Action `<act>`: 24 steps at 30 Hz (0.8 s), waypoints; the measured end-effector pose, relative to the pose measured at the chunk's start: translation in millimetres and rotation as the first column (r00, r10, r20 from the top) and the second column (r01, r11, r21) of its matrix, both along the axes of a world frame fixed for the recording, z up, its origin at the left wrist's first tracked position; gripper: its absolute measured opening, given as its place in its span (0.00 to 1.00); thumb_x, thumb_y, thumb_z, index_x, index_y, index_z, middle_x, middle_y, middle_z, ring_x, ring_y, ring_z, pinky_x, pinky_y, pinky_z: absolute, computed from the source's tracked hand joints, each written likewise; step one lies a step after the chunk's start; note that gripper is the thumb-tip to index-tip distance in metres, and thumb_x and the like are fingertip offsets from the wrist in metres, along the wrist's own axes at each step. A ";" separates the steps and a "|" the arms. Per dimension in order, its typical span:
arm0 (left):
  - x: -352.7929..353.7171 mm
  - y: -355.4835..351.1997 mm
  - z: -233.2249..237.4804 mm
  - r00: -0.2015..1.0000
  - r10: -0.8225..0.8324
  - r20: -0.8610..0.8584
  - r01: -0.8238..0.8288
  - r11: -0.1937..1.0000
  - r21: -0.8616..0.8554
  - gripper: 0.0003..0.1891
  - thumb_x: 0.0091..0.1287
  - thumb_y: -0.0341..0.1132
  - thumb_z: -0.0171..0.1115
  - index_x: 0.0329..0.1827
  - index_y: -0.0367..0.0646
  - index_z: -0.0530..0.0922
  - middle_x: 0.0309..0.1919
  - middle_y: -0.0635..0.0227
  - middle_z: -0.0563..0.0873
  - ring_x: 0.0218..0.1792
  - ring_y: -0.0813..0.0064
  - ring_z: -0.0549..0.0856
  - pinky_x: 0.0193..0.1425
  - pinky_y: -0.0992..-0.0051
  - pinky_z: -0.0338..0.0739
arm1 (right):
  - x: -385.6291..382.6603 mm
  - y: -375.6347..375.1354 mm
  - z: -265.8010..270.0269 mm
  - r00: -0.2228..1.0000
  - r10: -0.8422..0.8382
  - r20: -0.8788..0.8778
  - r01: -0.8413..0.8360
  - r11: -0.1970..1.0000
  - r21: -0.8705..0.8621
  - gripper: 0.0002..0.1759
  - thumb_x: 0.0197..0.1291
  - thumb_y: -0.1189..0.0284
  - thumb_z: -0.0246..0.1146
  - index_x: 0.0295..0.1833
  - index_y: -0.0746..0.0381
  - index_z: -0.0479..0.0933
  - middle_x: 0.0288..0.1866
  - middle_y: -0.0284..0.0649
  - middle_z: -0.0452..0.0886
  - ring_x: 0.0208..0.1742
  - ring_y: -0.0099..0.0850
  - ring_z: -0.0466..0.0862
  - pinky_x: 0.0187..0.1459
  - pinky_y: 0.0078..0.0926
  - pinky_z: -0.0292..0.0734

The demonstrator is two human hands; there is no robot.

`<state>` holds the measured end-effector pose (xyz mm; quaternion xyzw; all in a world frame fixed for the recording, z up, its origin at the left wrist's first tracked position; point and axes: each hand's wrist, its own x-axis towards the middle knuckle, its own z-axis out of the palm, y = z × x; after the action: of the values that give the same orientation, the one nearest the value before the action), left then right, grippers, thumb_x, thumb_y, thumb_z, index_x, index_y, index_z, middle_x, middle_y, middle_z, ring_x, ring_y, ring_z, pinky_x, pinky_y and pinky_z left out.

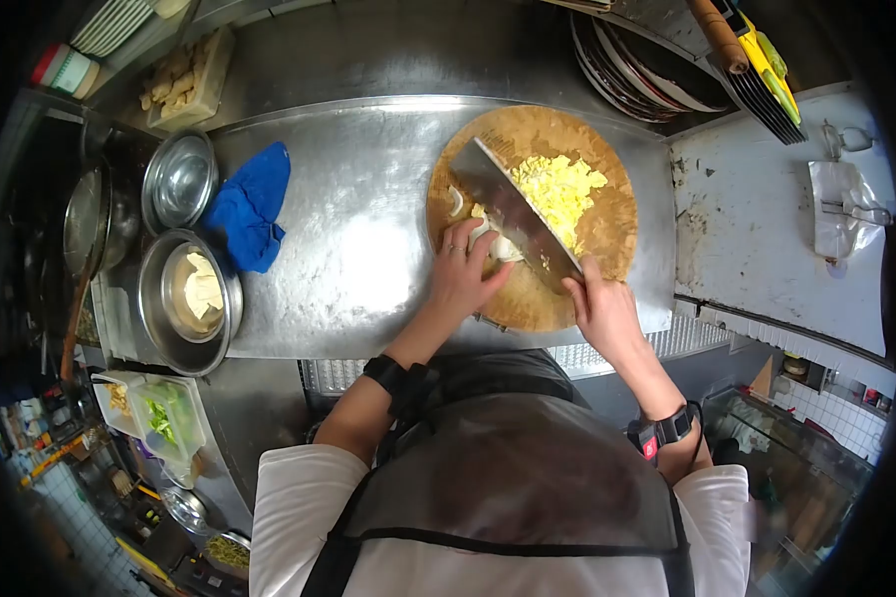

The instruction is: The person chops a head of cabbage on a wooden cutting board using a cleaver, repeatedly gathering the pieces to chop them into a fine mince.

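On a round wooden chopping board [612,254] lies a heap of finely chopped pale-yellow food [558,194]. My right hand [609,316] is closed around the handle end of a cleaver [516,207], whose broad blade slants up to the left across the board. Left of the blade, my left hand [463,267] has its fingers bent over a whitish vegetable piece [505,248], pressing it on the board close to the blade. Its exact kind I cannot make out. A small pale sliver [455,202] sits near the board's left edge.
The board rests on a steel counter [353,209]. At left are a blue cloth [254,204], an upper metal bowl [179,179] and a lower metal bowl [231,298] holding pale pieces. Stacked plates [607,70] stand at the back right. Wire-handled tools [856,211] hang over the right panel.
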<state>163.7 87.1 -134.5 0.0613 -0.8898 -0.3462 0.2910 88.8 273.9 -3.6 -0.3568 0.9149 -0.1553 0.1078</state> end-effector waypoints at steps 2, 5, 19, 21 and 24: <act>2.9 -2.9 -2.3 0.999 -0.045 -0.010 0.045 0.997 0.068 0.20 0.51 0.34 0.75 0.46 0.42 0.78 0.50 0.59 0.75 0.48 0.57 0.77 0.49 0.65 0.77 | 3.2 4.4 2.3 0.999 0.040 0.006 -0.040 0.998 0.040 0.13 0.65 0.72 0.58 0.50 0.67 0.66 0.17 0.50 0.77 0.22 0.53 0.79 0.24 0.47 0.74; 4.8 -8.4 -5.2 0.991 -0.109 -0.072 0.109 0.994 -0.012 0.17 0.55 0.32 0.72 0.46 0.41 0.78 0.49 0.58 0.74 0.46 0.54 0.77 0.46 0.63 0.78 | 4.6 7.0 -2.8 0.999 0.048 0.020 -0.049 0.996 0.070 0.13 0.66 0.71 0.58 0.48 0.68 0.66 0.17 0.51 0.77 0.22 0.53 0.80 0.25 0.47 0.75; -1.1 -11.5 7.5 0.985 -0.157 -0.073 0.157 0.988 -0.004 0.15 0.52 0.28 0.72 0.43 0.43 0.79 0.45 0.64 0.75 0.44 0.60 0.79 0.45 0.66 0.78 | -3.8 -29.3 -33.2 1.000 0.013 0.028 -0.015 0.998 0.065 0.12 0.65 0.71 0.58 0.44 0.69 0.66 0.19 0.54 0.78 0.24 0.55 0.81 0.27 0.50 0.75; -2.1 -9.9 9.4 0.983 -0.163 -0.089 0.162 0.987 -0.025 0.16 0.52 0.28 0.72 0.44 0.43 0.79 0.45 0.63 0.75 0.44 0.60 0.79 0.45 0.66 0.78 | -6.2 -27.3 -34.5 0.999 -0.008 0.034 0.005 0.998 0.064 0.13 0.65 0.70 0.58 0.44 0.69 0.66 0.19 0.55 0.78 0.24 0.55 0.81 0.27 0.50 0.75; 1.4 -5.2 9.2 0.976 -0.179 -0.123 0.168 0.981 -0.096 0.17 0.53 0.28 0.72 0.45 0.42 0.78 0.45 0.62 0.75 0.44 0.60 0.79 0.45 0.66 0.78 | -4.1 -20.9 -33.9 1.000 -0.001 0.022 0.000 0.999 0.051 0.13 0.65 0.70 0.58 0.45 0.69 0.66 0.19 0.55 0.78 0.24 0.55 0.81 0.27 0.50 0.75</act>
<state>165.1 81.9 -125.3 -0.0518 -0.8846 -0.3354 0.3198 84.7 253.0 -37.5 -0.3518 0.9174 -0.1360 0.1270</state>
